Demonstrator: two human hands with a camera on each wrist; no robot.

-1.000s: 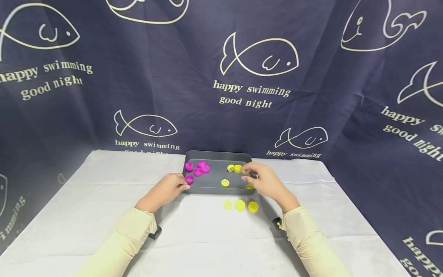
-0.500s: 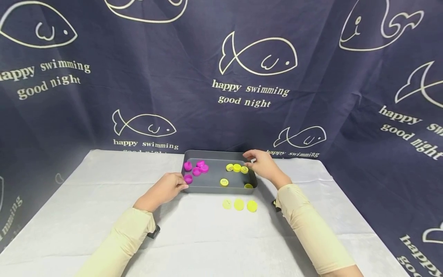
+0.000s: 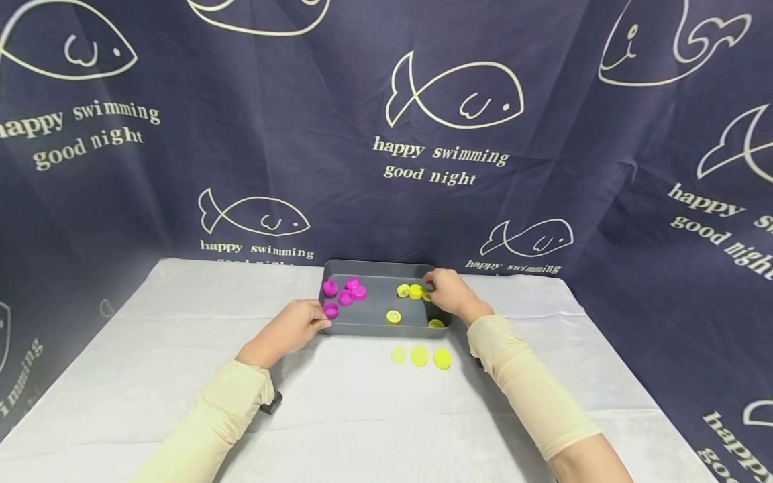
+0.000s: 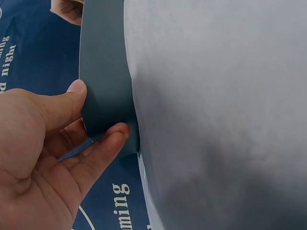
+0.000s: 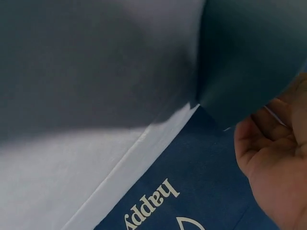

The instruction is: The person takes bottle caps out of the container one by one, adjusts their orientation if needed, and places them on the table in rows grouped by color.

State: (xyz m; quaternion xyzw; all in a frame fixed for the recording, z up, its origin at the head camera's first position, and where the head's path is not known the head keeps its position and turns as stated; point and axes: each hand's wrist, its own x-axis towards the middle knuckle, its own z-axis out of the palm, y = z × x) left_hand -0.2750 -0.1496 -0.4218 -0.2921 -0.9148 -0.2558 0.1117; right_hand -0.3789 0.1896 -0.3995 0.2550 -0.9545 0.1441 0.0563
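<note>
A dark grey tray (image 3: 374, 314) lies toward the back of the table. My left hand (image 3: 296, 325) holds its near left corner; in the left wrist view the thumb (image 4: 76, 91) presses the rim while the fingers lie against the outer wall. At the opposite end, my right hand (image 3: 449, 293) grips the right side wall, fingers curled at the rim in the right wrist view. Several magenta bottle caps (image 3: 345, 297) sit in the tray's left part. Yellow bottle caps (image 3: 416, 292) sit in its right part, one partly covered by the right hand.
Three yellow discs (image 3: 419, 355) lie in a row on the white tablecloth (image 3: 362, 416), just in front of the tray. A dark blue curtain (image 3: 338, 134) printed with fish stands close behind the tray and along both sides.
My right hand has moved from over the yellow caps, past the far right corner, and down onto the tray's right wall. The left hand has stayed at its corner.
</note>
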